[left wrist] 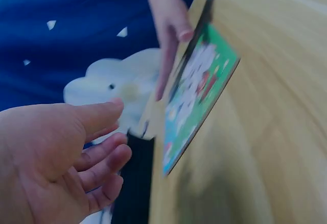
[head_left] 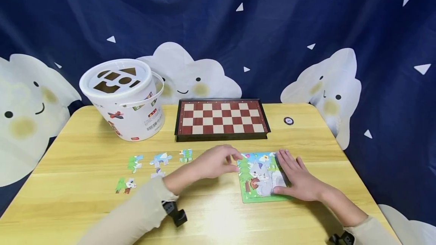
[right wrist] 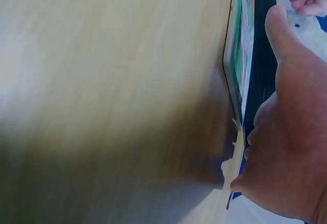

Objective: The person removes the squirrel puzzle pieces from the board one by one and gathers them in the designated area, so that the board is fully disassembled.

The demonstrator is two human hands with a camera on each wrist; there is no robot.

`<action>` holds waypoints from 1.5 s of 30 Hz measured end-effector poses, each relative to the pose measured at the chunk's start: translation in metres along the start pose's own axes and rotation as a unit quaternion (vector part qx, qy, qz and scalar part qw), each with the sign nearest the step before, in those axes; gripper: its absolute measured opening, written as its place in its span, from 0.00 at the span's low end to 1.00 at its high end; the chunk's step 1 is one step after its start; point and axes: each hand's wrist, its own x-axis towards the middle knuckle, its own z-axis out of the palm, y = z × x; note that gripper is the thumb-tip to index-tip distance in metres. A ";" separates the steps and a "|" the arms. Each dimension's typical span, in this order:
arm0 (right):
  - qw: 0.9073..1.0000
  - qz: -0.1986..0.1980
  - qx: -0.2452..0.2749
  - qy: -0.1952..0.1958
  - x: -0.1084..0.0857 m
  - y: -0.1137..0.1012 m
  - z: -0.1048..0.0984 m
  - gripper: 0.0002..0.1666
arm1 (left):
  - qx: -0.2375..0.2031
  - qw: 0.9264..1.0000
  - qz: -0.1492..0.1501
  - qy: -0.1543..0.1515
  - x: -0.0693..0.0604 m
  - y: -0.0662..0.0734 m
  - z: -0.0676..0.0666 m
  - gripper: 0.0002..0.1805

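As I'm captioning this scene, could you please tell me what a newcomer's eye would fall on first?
Probably the big white bucket at the back left, with shaped openings in its lid, then the checkered board to its right. Nearer the camera, the bright cartoon-animal puzzle lies between the left hand and right hand, with loose pieces farther left.

Navy cloth backdrop [head_left: 272, 29], printed with white triangles [head_left: 240, 7] and smiling clouds [head_left: 184, 71], behind a wood-grain worktop [head_left: 218, 192] bearing bright glare [head_left: 223, 218]
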 end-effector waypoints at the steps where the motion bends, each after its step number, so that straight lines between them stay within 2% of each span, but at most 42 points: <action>1: 1.000 0.000 -0.002 -0.002 -0.001 0.002 -0.001 0.68 | 0.007 1.000 0.005 0.000 0.006 0.002 0.006 0.19; 7: 1.000 -0.004 -0.006 -0.016 -0.004 0.010 0.000 0.69 | 0.058 0.998 0.031 0.003 0.037 0.011 0.041 0.23; 12: 1.000 -0.014 -0.017 -0.015 -0.005 0.011 0.002 0.71 | 0.098 0.995 0.038 0.004 0.056 0.017 0.058 0.24; 18: 1.000 -0.016 -0.012 -0.015 -0.005 0.010 0.002 0.72 | 0.123 0.992 0.029 -0.015 0.068 0.019 0.069 0.25; 25: 0.999 -0.032 0.001 -0.005 -0.005 0.013 0.007 0.71 | 0.148 0.988 0.030 -0.023 0.073 0.014 0.085 0.21; 29: 0.999 -0.040 0.008 0.004 -0.004 0.015 0.009 0.70 | 0.150 0.988 0.021 -0.026 0.076 0.014 0.088 0.24; 38: 1.000 -0.022 0.001 -0.016 -0.004 0.013 0.004 0.72 | 0.132 0.990 0.003 -0.044 0.079 0.016 0.085 0.23; 45: 1.000 -0.021 0.003 -0.016 -0.004 0.013 0.005 0.72 | 0.107 0.994 -0.004 -0.037 0.080 0.014 0.084 0.20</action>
